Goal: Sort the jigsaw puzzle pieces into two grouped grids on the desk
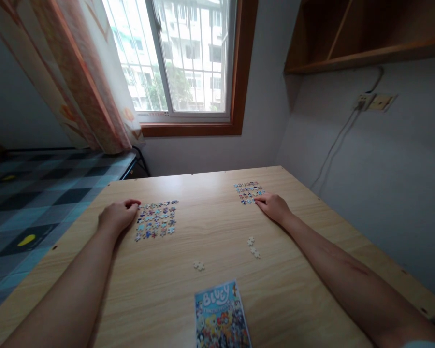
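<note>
My left hand [117, 216] rests on the wooden table [210, 193], fingers curled, its fingertips touching the left edge of a spread of several loose colourful puzzle pieces [155, 220]. My right hand [274, 206] lies on the table with fingers together, their tips on the near edge of a small joined patch of puzzle [248, 192]. Whether either hand holds a piece is hidden. Three pale face-down pieces lie nearer me: two [253, 246] together and one [199, 265] apart. A blue picture card [221, 316] reading "Bluey" lies at the near edge.
A bed with a blue checked cover [39, 193] stands left of the table. A window [181, 58] with a curtain [90, 82] is behind. On the right is a wall with a socket and cable [362, 102], and a wooden shelf [366, 38] above.
</note>
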`<state>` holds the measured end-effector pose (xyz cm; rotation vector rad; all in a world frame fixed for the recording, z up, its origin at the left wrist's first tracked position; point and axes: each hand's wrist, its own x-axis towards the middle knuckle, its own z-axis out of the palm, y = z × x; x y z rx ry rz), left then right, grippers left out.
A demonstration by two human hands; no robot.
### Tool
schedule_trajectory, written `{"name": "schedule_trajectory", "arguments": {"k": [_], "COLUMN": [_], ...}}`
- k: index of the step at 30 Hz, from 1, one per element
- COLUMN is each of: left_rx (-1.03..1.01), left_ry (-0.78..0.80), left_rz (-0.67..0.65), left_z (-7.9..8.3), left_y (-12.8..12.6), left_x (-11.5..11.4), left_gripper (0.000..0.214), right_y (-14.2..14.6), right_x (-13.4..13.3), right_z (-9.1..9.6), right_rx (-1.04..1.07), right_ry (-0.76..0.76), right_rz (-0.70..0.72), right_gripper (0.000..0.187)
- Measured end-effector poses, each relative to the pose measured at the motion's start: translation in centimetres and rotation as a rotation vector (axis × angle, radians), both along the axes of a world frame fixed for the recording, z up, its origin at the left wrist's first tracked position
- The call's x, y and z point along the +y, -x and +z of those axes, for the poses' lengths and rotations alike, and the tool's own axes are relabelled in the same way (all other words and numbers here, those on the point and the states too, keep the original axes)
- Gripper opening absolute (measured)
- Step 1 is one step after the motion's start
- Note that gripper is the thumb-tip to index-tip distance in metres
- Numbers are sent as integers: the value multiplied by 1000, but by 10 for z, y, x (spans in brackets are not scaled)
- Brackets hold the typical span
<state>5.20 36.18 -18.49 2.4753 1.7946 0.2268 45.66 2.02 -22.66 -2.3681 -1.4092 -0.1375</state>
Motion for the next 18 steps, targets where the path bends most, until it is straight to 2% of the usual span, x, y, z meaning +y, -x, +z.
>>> {"name": "schedule_trajectory", "arguments": {"k": [18], "left_rx": [28], "left_ry": [-12], "left_rz": [-7], "left_z": [-1], "left_y": [0], "left_x": [4], "left_gripper": [46], "right_y": [-3], "right_x": [-1], "right_z": [-2], "right_rx": [36], "right_ry": [-36], "right_rz": [13], "right_gripper": [27]}}
